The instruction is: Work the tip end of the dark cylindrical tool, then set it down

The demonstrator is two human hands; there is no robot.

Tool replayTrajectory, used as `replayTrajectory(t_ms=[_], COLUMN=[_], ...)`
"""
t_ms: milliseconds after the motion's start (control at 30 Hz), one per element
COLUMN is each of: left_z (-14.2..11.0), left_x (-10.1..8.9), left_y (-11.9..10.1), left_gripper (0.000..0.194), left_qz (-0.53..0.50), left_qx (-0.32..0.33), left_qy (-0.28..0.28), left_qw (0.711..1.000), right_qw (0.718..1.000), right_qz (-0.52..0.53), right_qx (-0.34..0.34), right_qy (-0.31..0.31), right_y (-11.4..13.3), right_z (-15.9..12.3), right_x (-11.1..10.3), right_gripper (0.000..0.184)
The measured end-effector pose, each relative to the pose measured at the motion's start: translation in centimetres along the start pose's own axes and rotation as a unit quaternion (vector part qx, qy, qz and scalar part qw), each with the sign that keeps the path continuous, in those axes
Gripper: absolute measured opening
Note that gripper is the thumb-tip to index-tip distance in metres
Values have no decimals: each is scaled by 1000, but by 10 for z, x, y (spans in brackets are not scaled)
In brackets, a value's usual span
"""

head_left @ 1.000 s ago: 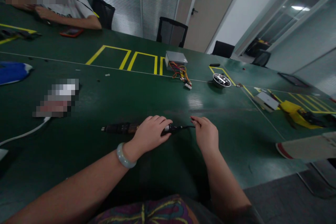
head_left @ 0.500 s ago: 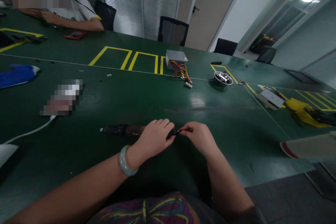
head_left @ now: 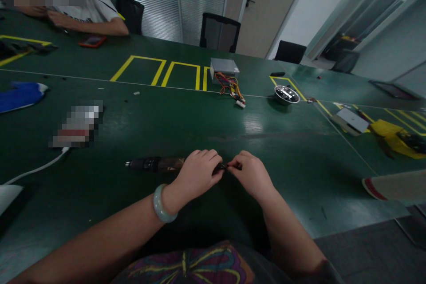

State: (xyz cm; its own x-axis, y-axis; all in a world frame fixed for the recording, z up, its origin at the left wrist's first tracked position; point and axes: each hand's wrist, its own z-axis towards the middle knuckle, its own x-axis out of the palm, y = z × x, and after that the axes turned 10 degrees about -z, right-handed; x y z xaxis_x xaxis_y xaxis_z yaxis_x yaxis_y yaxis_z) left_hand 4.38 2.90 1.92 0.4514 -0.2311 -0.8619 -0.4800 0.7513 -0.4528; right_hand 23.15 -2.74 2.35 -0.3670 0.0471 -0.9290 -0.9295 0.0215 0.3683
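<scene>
A long dark electric screwdriver lies crosswise before me, its narrow metal tip pointing left and its middle see-through brown. My left hand is closed over its right part, palm down, with a pale green bangle at the wrist. From under those fingers the tool's black end sticks out. There my right hand pinches a small dark plug-like piece between thumb and fingertips, right against the tool's end. The fingers hide most of this piece, and I cannot tell whether it sits inside the end.
A phone with a white cable lies left, near a blue packet. Farther off are a power supply unit with loose wires, a metal bowl and a yellow bag. Across the table sits a person.
My right hand has come slightly left, closing the small gap between the pinched piece and the tool's end. The left hand keeps its hold. The view has shifted a little.
</scene>
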Motion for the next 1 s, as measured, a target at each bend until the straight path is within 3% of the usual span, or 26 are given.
replayTrajectory(t_ms=[400, 1000], left_z=[-1, -4], left_x=[3, 8], left_y=[3, 2], left_gripper=[12, 8], left_qz=[-65, -58], left_qx=[6, -20], left_qy=[-44, -42], left_qw=[997, 997], right_qw=[1000, 1000], right_qz=[4, 1], right_qx=[10, -24], right_qy=[0, -13], right_y=[1, 8], right_z=[-1, -4], right_x=[-2, -5], right_gripper=[3, 7])
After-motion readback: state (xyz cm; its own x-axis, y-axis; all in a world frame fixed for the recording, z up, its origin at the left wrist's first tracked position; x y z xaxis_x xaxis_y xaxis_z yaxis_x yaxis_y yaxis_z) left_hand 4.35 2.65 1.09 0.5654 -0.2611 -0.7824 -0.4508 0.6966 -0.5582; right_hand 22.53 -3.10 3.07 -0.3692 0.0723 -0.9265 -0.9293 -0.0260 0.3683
